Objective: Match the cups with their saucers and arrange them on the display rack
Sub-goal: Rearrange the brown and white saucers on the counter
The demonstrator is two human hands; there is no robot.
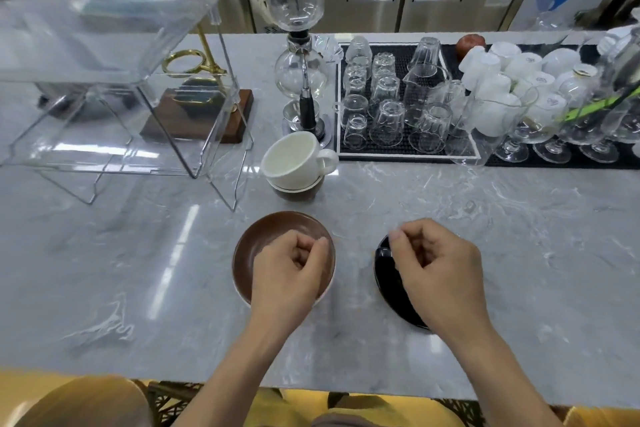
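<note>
My left hand [289, 270], loosely curled w/ nothing held, hovers over the brown saucer [256, 246]; stacked cups [298, 166] sit just above, frame centre, nearer left than my right hand [436, 267], also curled, empty.

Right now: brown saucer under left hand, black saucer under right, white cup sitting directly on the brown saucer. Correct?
Not quite. The white cup is not on the brown saucer; it is nested in a brown cup farther back on the counter. The rest holds in the head view: left hand over the brown saucer, right hand over the black saucer.
</note>
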